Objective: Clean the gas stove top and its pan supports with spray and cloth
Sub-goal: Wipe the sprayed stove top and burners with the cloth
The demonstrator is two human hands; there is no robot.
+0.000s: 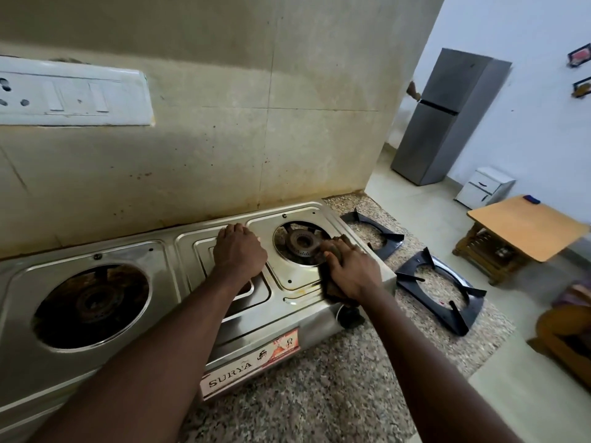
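**A:** Two bare forearms [144, 362] are reaching in from the near edge. What are the hands doing?

**B:** The right hand [351, 270] is clenching a crumpled dark brown cloth [331, 289] and pressing it against the rusty right burner [302, 241]. The left hand [240, 251] is lying palm-down on the stainless steel two-burner gas stove top [166, 266], gripping nothing.

**A:** How is the cloth handling?

**B:** Soft and limp, I'd judge, so bunching it is giving firmer pressure.

**A:** And the supports?

**B:** Two black square metal pan supports [393, 236] are lying on the speckled granite bench [319, 394], right of the stove. They are probably stiff and heavy, best grasped by the outer frame.
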